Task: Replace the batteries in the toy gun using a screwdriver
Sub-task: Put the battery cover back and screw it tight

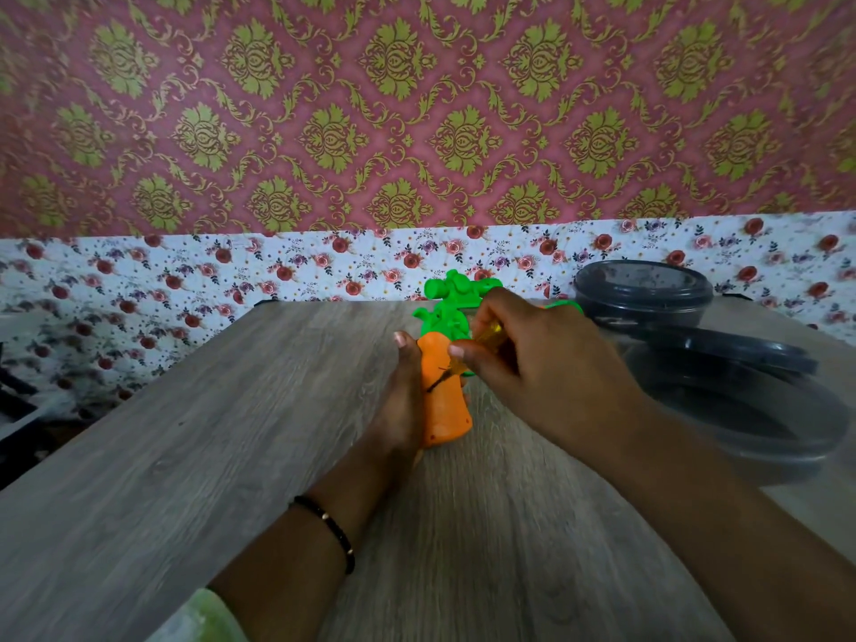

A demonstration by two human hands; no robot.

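The counter [194, 456] is lying grey and wood-grained under everything, running back to a floral strip along the base of the wall, with red and gold patterned wallpaper [398, 108] rising above that.

Left of the gun, the person's left forearm is reaching in from the near edge of the counter, wearing a thin black bracelet [326, 530] at the wrist. The left hand [403, 400] is wrapping around the left side of the gun's orange grip, fingers curled behind it and the thumb tip showing at the grip's top.

The gun [447, 363] is sitting near the middle of the counter, held up off the surface, its orange grip pointing back toward the person and its green body pointing away toward the wall.

Just right of the gun, the right hand [532, 363] is pinching a screwdriver [463, 359] with a yellow see-through handle, most of which is hiding under the fingers. Its dark shaft is slanting down and left, with the tip touching the face of the orange grip.

Well right of the gun, a dark round tub [644, 291] is standing at the far edge of the counter. In front of it a dark lid [741, 352] is leaning across a larger clear round container [764, 428], which is looking blurred.
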